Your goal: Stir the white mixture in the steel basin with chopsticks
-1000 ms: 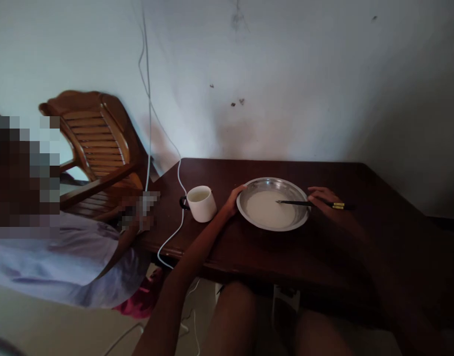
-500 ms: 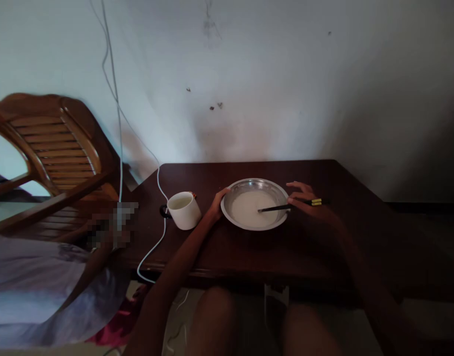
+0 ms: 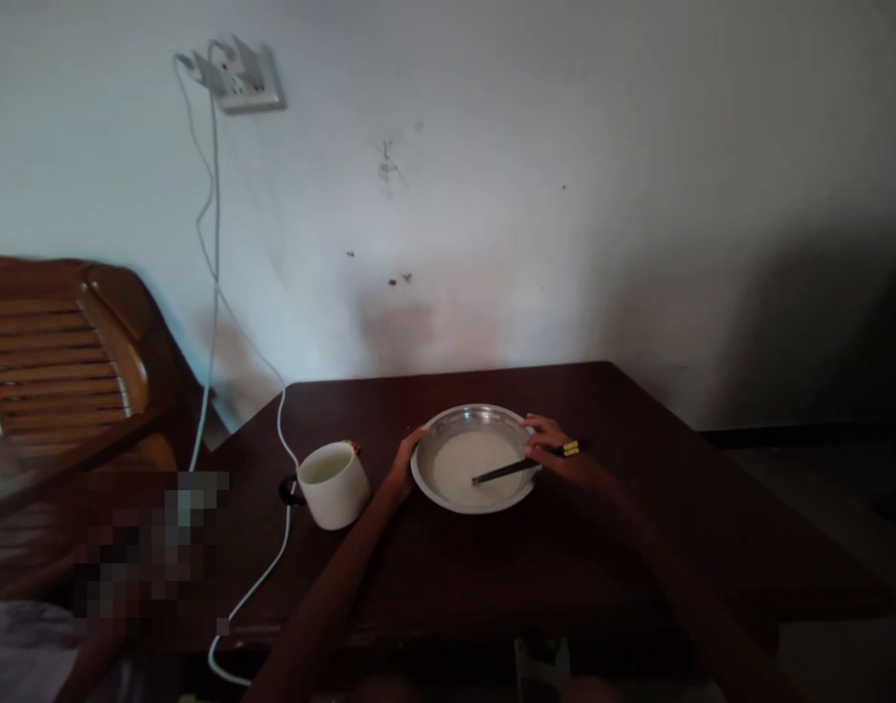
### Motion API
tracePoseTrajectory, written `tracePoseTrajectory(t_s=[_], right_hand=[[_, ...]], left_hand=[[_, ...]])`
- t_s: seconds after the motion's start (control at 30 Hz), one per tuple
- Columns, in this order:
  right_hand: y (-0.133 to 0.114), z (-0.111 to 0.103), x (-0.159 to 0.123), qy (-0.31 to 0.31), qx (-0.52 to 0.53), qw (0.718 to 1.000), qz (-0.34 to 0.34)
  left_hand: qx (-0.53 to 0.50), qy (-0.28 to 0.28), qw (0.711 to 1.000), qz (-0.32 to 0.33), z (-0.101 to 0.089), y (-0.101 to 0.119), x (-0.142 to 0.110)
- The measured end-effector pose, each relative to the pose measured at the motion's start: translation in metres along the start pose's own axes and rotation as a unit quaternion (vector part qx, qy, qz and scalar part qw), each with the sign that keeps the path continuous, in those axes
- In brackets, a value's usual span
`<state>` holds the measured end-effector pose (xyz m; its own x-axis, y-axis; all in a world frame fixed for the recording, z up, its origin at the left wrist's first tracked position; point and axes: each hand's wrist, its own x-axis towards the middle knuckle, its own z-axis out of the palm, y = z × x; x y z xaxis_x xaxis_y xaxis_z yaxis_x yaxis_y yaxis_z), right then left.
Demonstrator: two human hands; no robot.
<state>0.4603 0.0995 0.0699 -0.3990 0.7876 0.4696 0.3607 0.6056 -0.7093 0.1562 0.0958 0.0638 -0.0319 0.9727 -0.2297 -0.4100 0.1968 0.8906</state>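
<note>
A wide metal bowl (image 3: 427, 480) with a whitish, milky mixture (image 3: 467, 461) inside sits on the dark table. My left hand (image 3: 404, 463) holds its left rim, fingers wrapped round the edge. At the right rim, my right hand (image 3: 557, 455) is closed around a pair of dark chopsticks (image 3: 505, 470) with yellow bands near the upper end. Their tips dip into the mixture, and the fingers lie against or just over the rim. Left of my left forearm stands a white mug (image 3: 336, 496) with a black handle, holding pale liquid.
A white cable (image 3: 282, 547) runs from the wall socket (image 3: 252, 93) down past the mug and over the table's front edge. Behind the table (image 3: 660, 547) is a pale wall. A slatted wooden chair (image 3: 60, 361) and part of another person (image 3: 23, 644) are at left.
The view has tilted up, bringing the wall socket in. My right hand has come in closer to the bowl's rim, and the chopsticks have shifted left with it. My left hand keeps its hold.
</note>
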Motion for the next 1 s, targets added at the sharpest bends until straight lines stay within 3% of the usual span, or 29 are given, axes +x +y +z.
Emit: tracePoseTrajectory(t_s=[0.1, 0.2, 0.3, 0.43, 0.63, 0.73, 0.83, 1.0], right_hand=[[0.005, 0.004, 0.002, 0.051, -0.025, 0.998, 0.004], [0.009, -0.005, 0.004, 0.101, -0.018, 0.994, 0.031], [0.003, -0.011, 0.001, 0.040, 0.026, 0.998, 0.045], [-0.003, 0.000, 0.000, -0.024, 0.029, 0.999, 0.037], [0.006, -0.009, 0.002, 0.096, -0.010, 0.993, 0.065], [0.005, -0.015, -0.001, 0.039, 0.016, 0.998, 0.050], [0.005, -0.006, -0.002, -0.010, 0.015, 0.999, 0.026], [0.015, -0.007, 0.003, 0.070, -0.044, 0.996, 0.032]], left_hand=[[-0.004, -0.001, 1.000, 0.003, 0.000, 0.000, -0.001], [-0.010, -0.001, 1.000, 0.018, 0.001, 0.001, -0.003], [-0.005, -0.006, 1.000, 0.018, 0.000, 0.000, -0.003], [0.007, -0.009, 1.000, 0.015, -0.004, -0.002, 0.000], [-0.005, -0.001, 1.000, -0.016, 0.002, 0.002, -0.003], [-0.018, -0.009, 1.000, 0.010, 0.005, 0.003, -0.006], [-0.023, -0.020, 0.999, 0.031, 0.005, 0.002, -0.007], [-0.010, -0.009, 1.000, 0.018, 0.002, 0.000, -0.004]])
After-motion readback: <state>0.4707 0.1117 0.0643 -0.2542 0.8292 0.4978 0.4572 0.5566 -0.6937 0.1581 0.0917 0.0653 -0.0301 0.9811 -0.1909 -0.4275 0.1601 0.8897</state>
